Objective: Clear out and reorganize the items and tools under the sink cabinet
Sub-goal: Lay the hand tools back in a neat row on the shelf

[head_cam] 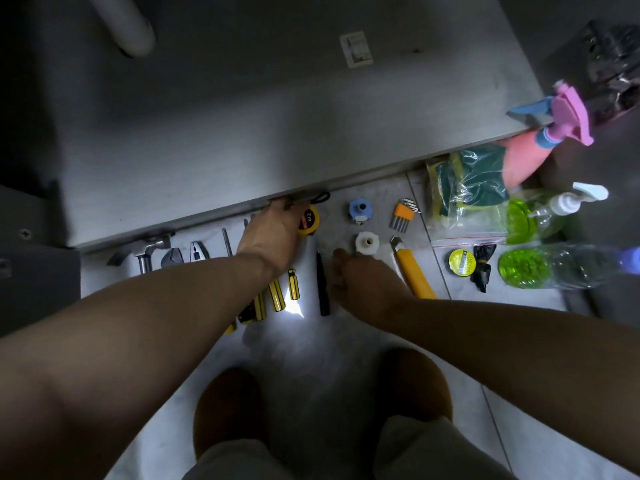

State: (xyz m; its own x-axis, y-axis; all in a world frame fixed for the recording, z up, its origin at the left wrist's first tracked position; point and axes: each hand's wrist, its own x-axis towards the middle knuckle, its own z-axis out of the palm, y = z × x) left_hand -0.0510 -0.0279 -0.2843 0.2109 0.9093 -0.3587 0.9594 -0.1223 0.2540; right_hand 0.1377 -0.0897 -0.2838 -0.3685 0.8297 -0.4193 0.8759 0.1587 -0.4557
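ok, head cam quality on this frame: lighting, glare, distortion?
Head view: dim overall, with the cabinet interior at upper left nearly black. There is one blown-out glare patch on the floor beside the yellow screwdriver handles. The wide angle tilts the cabinet edge and enlarges the forearms. The left hand and right hand cover part of the tool row.

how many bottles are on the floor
3, all at right: a pink spray bottle farthest, a clear pump bottle of green liquid in the middle, a clear capped bottle of green liquid lying nearest. None looks hidden.
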